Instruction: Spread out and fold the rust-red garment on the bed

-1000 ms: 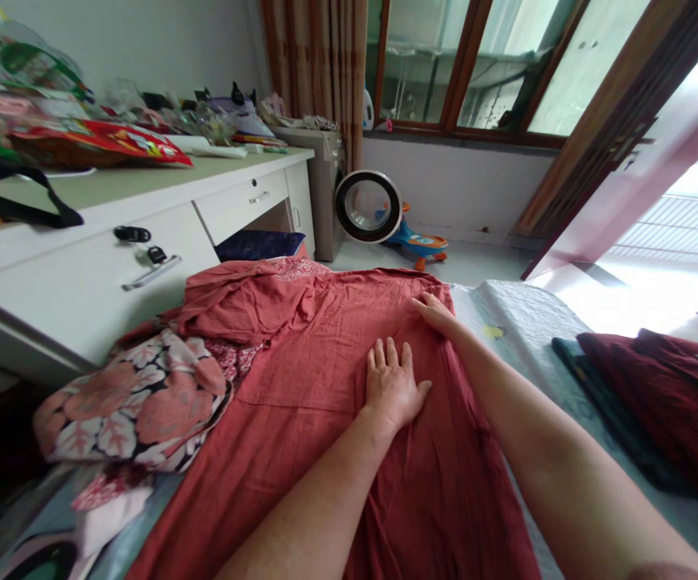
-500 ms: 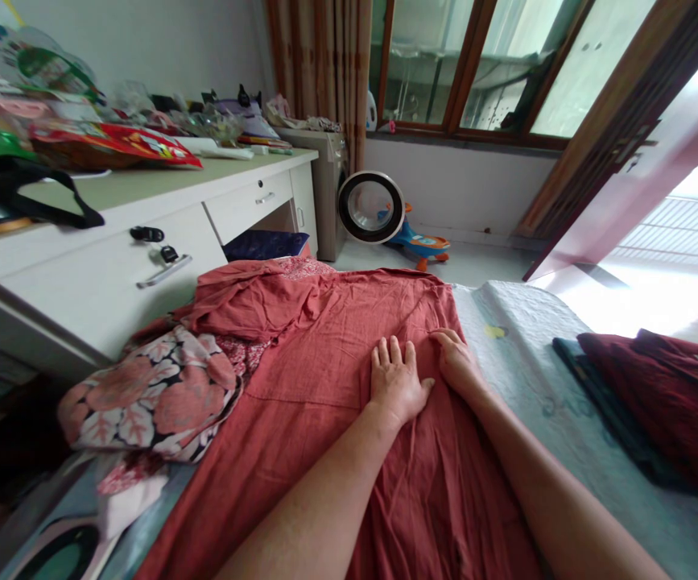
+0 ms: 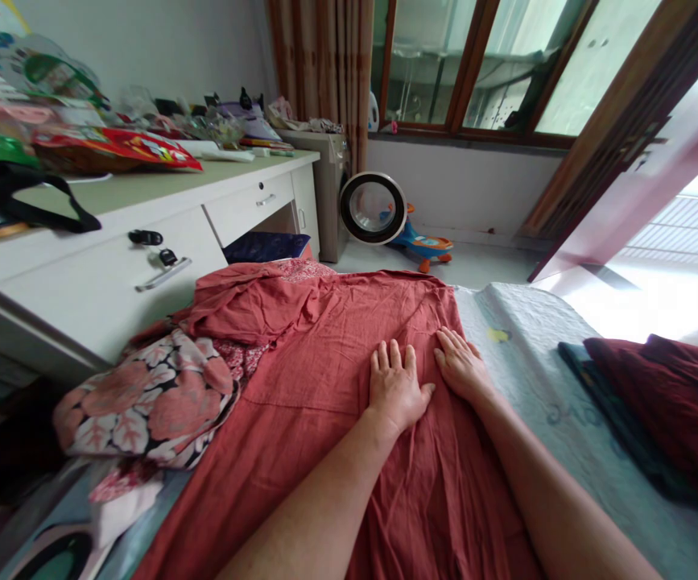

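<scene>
A rust-red garment [image 3: 318,370] lies spread over the bed, with creases running along its right side. My left hand [image 3: 395,387] rests flat on it near the middle, fingers spread and thumb out to the right. Close by on the right, my right hand [image 3: 460,366] presses flat on the cloth near the garment's right edge, its fingers stretched out. Neither hand holds anything. At the upper left, part of the red cloth is bunched up beside a floral-patterned cloth [image 3: 149,399] in pink, black and white.
Folded dark red clothes [image 3: 668,411] lie on the pale blue bed cover [image 3: 523,322] at right. A white desk [image 3: 101,282] with cluttered top runs along the left. Behind the bed stand a washing machine with its round door [image 3: 373,208] open and a blue ride-on toy [image 3: 424,242].
My right hand has flattened, its fingers now stretched out on the cloth instead of bent at the garment's edge. My left hand stays nearly in place.
</scene>
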`<state>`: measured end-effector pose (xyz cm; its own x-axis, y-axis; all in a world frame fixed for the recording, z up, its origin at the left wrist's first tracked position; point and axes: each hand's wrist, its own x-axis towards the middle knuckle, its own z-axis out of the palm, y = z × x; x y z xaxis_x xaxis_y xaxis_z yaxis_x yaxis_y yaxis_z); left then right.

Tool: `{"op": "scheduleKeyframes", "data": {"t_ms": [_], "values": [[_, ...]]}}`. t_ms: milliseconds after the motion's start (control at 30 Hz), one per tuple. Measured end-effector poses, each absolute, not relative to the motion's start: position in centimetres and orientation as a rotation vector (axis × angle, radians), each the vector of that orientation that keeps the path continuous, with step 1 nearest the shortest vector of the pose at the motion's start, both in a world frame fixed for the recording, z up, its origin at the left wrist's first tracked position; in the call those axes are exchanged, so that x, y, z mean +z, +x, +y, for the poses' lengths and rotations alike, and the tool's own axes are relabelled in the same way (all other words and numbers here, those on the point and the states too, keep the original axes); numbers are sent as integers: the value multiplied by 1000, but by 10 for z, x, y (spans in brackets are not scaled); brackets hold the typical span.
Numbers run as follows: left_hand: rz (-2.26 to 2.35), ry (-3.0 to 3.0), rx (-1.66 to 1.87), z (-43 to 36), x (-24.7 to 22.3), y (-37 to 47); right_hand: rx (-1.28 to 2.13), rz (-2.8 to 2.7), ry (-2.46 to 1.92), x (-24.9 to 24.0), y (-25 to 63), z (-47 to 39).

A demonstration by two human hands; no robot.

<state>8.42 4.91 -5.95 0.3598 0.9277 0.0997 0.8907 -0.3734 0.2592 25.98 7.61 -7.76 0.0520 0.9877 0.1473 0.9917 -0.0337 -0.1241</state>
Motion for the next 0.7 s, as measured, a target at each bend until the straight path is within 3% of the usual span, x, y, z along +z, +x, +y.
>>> {"op": "scheduleKeyframes", "data": {"t_ms": [267,433,700], "values": [[1658,2453,333,48,-58,83,-64,-1932,-2215,-70,271,76],[1658,2466,332,49,-59,84,-166,-1973,-2012,-67,272,76],[1676,2476,301,49,-56,84,16,-2092,-2076,-73,267,79]]}}
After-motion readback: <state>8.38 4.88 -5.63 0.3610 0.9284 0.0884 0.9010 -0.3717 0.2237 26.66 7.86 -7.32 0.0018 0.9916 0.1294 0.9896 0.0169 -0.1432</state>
